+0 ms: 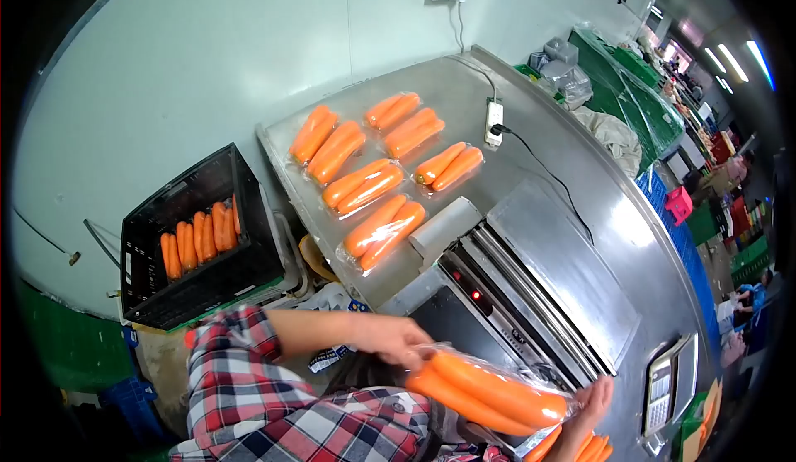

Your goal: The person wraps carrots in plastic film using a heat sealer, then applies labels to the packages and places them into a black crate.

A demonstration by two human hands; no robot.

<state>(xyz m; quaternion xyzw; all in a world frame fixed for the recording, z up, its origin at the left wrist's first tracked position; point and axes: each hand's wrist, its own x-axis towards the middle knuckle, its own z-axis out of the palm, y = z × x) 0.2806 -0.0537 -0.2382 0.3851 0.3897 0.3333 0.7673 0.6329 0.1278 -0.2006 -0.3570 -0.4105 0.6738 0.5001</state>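
A pack of carrots (489,391) in clear plastic film is stretched between my two hands, in front of the wrapping machine (510,304). My left hand (391,342) is closed on the film at the pack's left end. At its right end, my right hand (590,400) grips the film, its fingers partly hidden. Loose carrots (593,447) show under my right wrist at the bottom edge. Several wrapped carrot packs (385,230) lie on the steel table (531,159) beyond the machine.
To the left stands a black crate (199,284) with wrapped carrots inside. A power strip (495,122) with a black cable (547,168) lies on the table. A digital scale (661,391) sits at the right. Green crates (622,89) are stacked behind the table.
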